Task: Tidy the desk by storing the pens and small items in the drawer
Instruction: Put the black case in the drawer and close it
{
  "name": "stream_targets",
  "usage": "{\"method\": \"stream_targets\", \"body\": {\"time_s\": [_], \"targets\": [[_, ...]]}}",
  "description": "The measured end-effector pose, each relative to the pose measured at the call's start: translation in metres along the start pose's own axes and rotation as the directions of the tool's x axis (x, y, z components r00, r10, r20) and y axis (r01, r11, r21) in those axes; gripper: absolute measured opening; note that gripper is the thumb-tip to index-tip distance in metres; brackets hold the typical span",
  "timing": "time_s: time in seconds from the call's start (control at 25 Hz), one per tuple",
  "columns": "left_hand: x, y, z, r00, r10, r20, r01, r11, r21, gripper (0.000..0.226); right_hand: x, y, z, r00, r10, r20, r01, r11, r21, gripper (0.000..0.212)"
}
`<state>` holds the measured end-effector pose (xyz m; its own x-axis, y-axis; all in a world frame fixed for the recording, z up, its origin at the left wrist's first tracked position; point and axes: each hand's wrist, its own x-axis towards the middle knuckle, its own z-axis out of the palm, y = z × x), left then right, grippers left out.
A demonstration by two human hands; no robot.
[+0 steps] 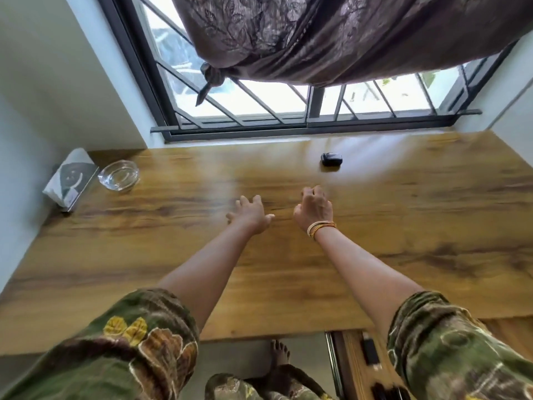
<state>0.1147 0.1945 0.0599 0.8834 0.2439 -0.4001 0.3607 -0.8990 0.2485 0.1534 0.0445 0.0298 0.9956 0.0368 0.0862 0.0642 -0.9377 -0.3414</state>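
Observation:
A small black case sits on the wooden desk near the window, apart from both hands. My right hand hovers over the desk just short of the case, fingers curled and holding nothing that I can see. My left hand is beside it with fingers spread, also holding nothing. Below the desk's front edge at the right, the drawer stands open, with a dark item lying in it; my right sleeve hides most of the drawer.
A glass bowl and a tissue pack stand at the desk's far left corner by the wall. A barred window with a knotted curtain lies behind the desk. My bare foot is on the floor.

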Motion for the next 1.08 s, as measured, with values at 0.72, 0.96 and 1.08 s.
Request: {"method": "stream_targets", "body": {"time_s": [0.72, 0.96, 1.08], "targets": [[0.050, 0.011, 0.007, 0.967, 0.035, 0.253, -0.076, 0.985, 0.154, 0.113, 0.154, 0.034, 0.007, 0.983, 0.182, 0.015, -0.180, 0.980, -0.081, 0.032], [0.011, 0.024, 0.012, 0.980, 0.142, 0.141, -0.163, 0.975, 0.152, 0.091, 0.079, 0.021, 0.017, 0.983, 0.167, -0.075, -0.149, 0.968, 0.202, 0.041], [-0.032, 0.008, 0.021, 0.961, 0.255, 0.102, -0.263, 0.962, 0.072, 0.083, 0.040, 0.021, 0.008, 0.991, 0.130, -0.039, -0.111, 0.943, 0.313, 0.052]]}}
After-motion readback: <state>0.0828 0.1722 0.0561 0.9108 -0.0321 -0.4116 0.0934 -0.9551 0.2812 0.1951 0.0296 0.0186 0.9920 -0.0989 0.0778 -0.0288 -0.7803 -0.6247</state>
